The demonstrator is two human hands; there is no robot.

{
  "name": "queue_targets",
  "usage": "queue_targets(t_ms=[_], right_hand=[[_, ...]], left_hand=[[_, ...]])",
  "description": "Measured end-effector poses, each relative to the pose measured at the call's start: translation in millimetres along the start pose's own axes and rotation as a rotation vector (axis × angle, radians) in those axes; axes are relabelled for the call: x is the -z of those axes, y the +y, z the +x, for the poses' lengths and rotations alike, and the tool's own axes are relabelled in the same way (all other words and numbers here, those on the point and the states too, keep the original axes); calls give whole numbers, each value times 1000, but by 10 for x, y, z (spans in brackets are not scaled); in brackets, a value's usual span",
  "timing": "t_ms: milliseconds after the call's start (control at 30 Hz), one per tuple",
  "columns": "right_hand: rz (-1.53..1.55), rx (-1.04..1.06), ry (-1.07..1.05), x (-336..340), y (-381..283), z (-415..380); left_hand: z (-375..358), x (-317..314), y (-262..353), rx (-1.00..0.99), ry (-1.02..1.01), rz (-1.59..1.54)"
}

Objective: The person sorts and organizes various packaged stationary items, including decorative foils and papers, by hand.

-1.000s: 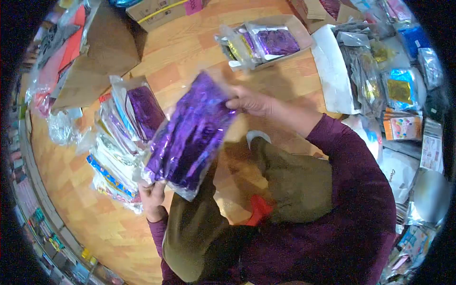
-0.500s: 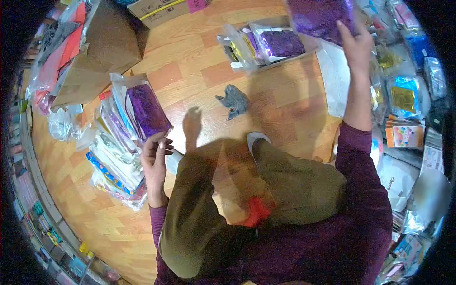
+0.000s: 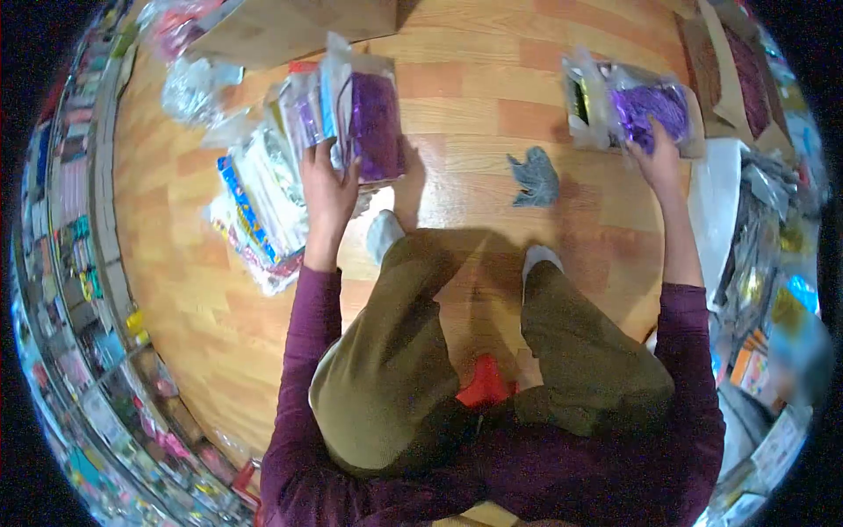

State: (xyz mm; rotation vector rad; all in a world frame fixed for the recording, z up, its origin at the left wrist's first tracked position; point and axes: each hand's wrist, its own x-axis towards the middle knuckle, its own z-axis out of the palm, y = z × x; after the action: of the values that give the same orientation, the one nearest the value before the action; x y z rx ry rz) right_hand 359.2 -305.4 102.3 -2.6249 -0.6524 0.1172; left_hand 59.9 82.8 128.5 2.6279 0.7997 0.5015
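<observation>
My right hand [image 3: 660, 164] pinches the lower left edge of a shiny purple foil packet [image 3: 667, 110] that lies on top of a small stack of clear plastic packets [image 3: 594, 105] at the right. My left hand [image 3: 327, 195] is at the near edge of a larger fanned stack of packets [image 3: 279, 171]. Its thumb and fingers are apart and touch the plastic beside a darker purple packet [image 3: 376, 127]. Where the fingertips meet the plastic is partly hidden. A crumpled grey piece of cloth or plastic [image 3: 533, 178] lies on the floor between the two stacks.
Cardboard boxes stand at the upper left [image 3: 299, 31] and upper right [image 3: 716, 66]. Shelves of small packaged goods [image 3: 88, 290] curve along the left. Plastic-wrapped goods [image 3: 768, 211] crowd the right side. Something red [image 3: 486, 382] is on the floor between my legs.
The view has turned to the right. My right hand has lowered the purple packet onto the right stack. My left hand has reached forward from below the left stack to its packets.
</observation>
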Motion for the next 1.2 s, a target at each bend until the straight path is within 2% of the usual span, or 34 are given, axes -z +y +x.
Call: queue_targets(t_ms=[33,100,167,300,367,400,467,533,600,667,733,867,933,1000,1067,1100,1200], right_hand=[[-213,142,58,36,-27,-11],[-280,165,31,-21,-52,-52],[-346,178,3,-36,-84,-89],[-427,199,9,-91,24,-43],[-431,211,22,-98,40,-7],[-409,186,25,-52,-41,-13],[-382,165,27,-41,-86,-30],[-287,222,157,-77,-64,-33],[-207,267,187,-28,-227,-66],[-129,310,218,66,-448,-113],[44,369,206,143,-687,-141],[127,431,189,96,-955,-233],[203,506,55,35,-1106,-338],[248,515,-35,-35,-1325,-467],[224,682,-78,-133,-1435,-523],[214,695,-114,-134,-1541,-580],[233,727,-210,-95,-1826,-715]], left_hand=[[13,-29,-32,25,-32,110],[1,-183,-165,80,-56,177],[9,-230,-120,207,-169,309],[20,-351,-222,186,-89,352],[54,-332,-251,185,-136,349],[71,-318,-259,178,-182,345],[52,-341,-293,162,-124,296],[27,-338,-313,117,-138,230],[-7,-351,-301,157,-122,220],[-50,-369,-296,-3,-1,264],[-56,-334,-195,-27,5,267],[-65,-346,-109,-107,-53,268],[-100,-411,-59,-62,-61,-61],[-98,-458,56,-15,-80,-63],[-55,-511,149,316,-137,-312],[-55,-619,112,263,12,-349],[19,-821,37,411,10,-292]])
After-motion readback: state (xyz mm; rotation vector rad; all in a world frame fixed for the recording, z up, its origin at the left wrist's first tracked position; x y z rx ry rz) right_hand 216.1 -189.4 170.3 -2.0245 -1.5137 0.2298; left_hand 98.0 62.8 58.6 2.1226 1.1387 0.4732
